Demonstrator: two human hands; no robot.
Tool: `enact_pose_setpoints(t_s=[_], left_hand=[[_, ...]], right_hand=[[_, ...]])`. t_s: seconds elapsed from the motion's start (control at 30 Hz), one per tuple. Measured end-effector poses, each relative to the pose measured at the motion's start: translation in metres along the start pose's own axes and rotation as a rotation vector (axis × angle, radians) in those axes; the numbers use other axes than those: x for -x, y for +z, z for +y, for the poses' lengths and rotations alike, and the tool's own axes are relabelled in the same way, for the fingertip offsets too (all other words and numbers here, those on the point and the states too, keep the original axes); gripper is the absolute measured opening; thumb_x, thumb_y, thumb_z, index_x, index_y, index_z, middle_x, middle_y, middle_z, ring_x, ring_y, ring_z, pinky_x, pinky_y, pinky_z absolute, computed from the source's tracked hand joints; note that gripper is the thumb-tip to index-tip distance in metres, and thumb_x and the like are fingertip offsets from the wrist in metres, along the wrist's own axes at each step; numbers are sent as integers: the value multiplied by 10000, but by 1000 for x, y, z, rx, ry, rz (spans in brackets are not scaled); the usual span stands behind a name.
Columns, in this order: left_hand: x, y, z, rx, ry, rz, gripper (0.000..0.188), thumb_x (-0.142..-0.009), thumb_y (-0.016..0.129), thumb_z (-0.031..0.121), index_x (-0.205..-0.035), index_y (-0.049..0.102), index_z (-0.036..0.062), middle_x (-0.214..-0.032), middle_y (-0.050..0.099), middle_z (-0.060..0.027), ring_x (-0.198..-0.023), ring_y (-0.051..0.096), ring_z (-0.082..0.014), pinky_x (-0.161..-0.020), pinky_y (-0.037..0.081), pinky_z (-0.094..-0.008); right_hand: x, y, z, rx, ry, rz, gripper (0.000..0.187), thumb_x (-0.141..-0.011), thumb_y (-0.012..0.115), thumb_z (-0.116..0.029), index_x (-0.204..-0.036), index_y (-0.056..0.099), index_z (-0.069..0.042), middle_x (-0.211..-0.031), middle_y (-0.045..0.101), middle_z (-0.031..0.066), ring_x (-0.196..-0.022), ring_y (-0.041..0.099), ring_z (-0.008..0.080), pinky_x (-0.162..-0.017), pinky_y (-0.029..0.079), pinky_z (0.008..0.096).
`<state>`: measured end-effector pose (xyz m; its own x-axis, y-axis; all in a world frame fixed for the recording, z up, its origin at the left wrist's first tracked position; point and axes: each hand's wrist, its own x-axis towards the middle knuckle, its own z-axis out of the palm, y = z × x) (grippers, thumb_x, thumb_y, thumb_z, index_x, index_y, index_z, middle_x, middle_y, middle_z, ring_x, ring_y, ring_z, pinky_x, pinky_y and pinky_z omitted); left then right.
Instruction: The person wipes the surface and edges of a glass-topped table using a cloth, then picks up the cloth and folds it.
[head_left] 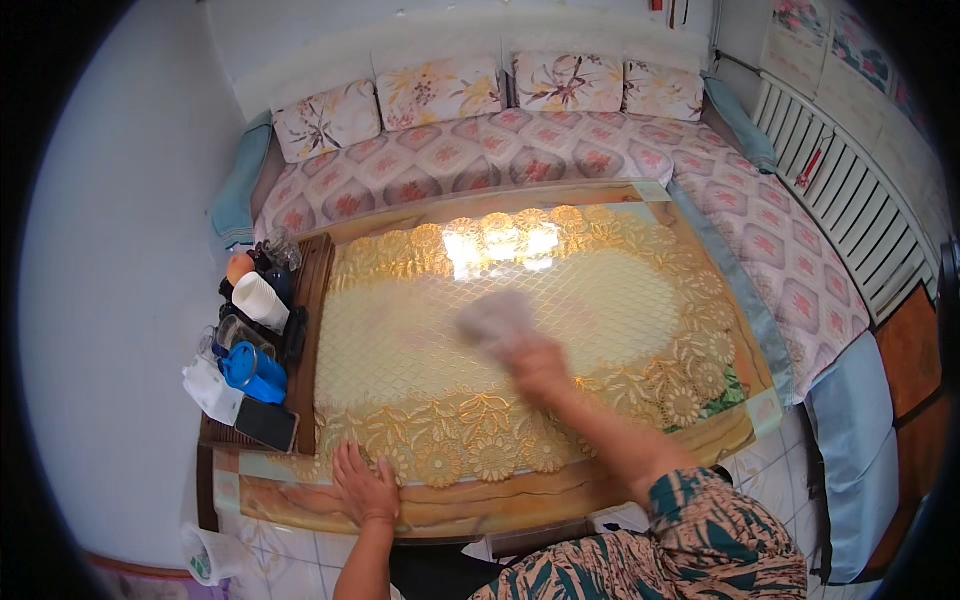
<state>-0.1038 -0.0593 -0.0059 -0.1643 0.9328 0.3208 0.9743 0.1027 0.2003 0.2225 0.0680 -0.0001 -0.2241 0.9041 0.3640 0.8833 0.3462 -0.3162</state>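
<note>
My right hand [537,371] reaches over the middle of the table, its fingers closed on a greyish-pink cloth [495,318]. Both the hand and the cloth are smeared by motion. The cloth is at the surface of a gold lace tablecloth [493,462] with a flower border, which lies under a clear, shiny cover. Near the table's front edge, my left hand [366,483] rests flat with its fingers spread and holds nothing.
A dark wooden tray [314,300] along the table's left side bears a blue tumbler [254,372], white paper cups [260,302], a phone [266,425] and a white tissue pack [211,390]. A patterned sofa [480,150] wraps the far and right sides. A white bin [208,555] stands at lower left.
</note>
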Motion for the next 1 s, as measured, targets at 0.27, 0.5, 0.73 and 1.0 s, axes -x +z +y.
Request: enact_pose_setpoints(t_s=[0.27,0.5,0.73,1.0], left_hand=[[-4,0,0,4,-7,-63,544,-865,528,241,-1322,364,-6,-1425,332,-164,-1330,269,-351,-1091,186,-468],[-7,-7,7,-25,-7,-91,537,-870,516,236,-1319,356,-12,-1424,327,-169,-1334,261,-352,-1089,178,-465],[-11,-9,15,-4,26,-86,534,-867,518,239,-1314,368,-12,-1410,344,-178,-1324,276,-359,-1085,198,-469],[-5,-11,-1,-15,-16,-77,544,-848,543,267,-1294,389,-4,-1400,359,-170,-1320,288,-354,-1085,209,-477]], right_hand=[[140,-128,217,524,1183,-7,559,-866,482,-349,-1410,356,-306,-1463,335,75,-1240,390,379,-994,331,515],[37,-65,206,505,948,-10,504,-891,442,-312,-1382,398,-210,-1366,438,127,-1229,409,386,-997,334,522],[-92,79,17,-80,147,-27,358,-893,464,-232,-1243,512,-172,-1130,535,134,-881,539,336,-710,408,503],[-38,56,-69,-115,-179,-141,480,-861,538,-245,-1335,468,-278,-1401,418,132,-1226,415,353,-1013,294,497]])
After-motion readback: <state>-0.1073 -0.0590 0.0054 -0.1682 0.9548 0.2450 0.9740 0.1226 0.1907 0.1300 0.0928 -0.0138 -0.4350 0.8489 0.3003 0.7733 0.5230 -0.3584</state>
